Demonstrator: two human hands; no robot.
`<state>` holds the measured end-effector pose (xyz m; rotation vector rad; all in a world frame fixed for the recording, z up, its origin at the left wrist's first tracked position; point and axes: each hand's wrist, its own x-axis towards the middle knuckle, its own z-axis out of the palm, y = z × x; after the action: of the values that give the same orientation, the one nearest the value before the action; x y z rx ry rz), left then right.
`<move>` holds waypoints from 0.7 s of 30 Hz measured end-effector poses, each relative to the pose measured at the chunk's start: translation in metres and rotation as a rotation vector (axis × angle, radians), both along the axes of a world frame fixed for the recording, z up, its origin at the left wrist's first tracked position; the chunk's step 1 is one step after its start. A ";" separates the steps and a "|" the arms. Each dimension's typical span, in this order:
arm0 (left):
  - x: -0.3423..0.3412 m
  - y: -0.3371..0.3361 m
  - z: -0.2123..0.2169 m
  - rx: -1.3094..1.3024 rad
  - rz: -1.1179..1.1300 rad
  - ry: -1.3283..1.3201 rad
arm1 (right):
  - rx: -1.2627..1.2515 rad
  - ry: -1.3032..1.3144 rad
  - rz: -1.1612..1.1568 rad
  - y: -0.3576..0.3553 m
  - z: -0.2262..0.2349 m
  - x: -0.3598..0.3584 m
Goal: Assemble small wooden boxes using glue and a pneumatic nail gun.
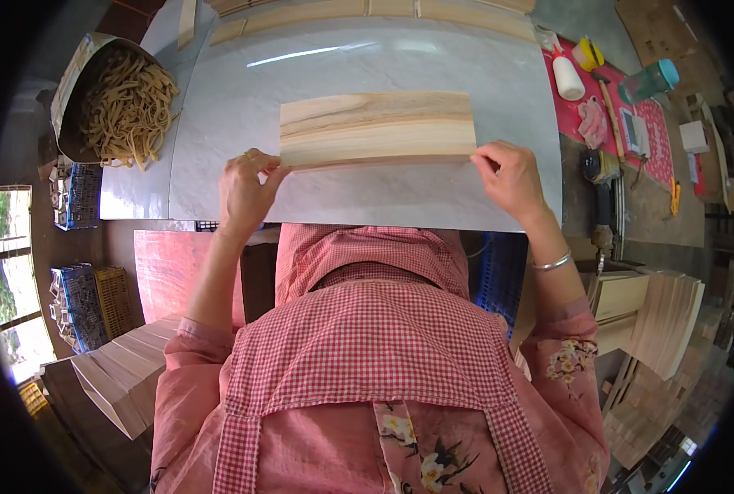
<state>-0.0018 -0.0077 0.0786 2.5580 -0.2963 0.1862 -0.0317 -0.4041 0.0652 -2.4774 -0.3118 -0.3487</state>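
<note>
A pale wooden board (375,128) with brown grain streaks lies crosswise in front of me, its near edge seeming slightly raised. My left hand (249,185) pinches its near left corner between thumb and fingers. At the opposite near corner, my right hand (511,177) grips the wood the same way. Beneath is a grey-white marbled tabletop (367,70). Whether the board's far edge touches the tabletop cannot be told from here.
A bin of tan rubber bands (130,107) stands at the left. Wooden strips (367,16) line the far edge. Rightward lie a white bottle (566,76), a hammer (610,115) and a teal-lidded jar (648,81). Board stacks (128,370) flank me.
</note>
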 end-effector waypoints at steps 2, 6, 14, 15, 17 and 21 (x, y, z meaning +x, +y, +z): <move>-0.001 -0.008 0.000 -0.007 0.022 -0.003 | -0.027 0.015 0.004 -0.007 0.001 0.012; -0.001 -0.018 -0.001 -0.022 0.079 -0.005 | -0.104 0.065 0.006 -0.011 0.006 0.028; -0.003 -0.018 -0.001 0.013 0.085 0.005 | -0.382 -0.037 -0.191 0.013 -0.001 0.022; -0.002 -0.018 -0.001 0.008 0.091 0.010 | -0.383 -0.036 -0.194 0.012 -0.002 0.022; -0.001 -0.015 -0.001 0.025 0.076 0.023 | -0.331 -0.017 -0.152 0.004 -0.004 0.022; 0.005 -0.017 0.010 0.069 0.027 0.054 | -0.073 0.072 -0.073 -0.023 -0.003 0.014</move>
<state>0.0031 -0.0248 0.0889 2.6315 -0.2515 0.1188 -0.0177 -0.4274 0.0623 -2.5715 -0.2088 -0.2816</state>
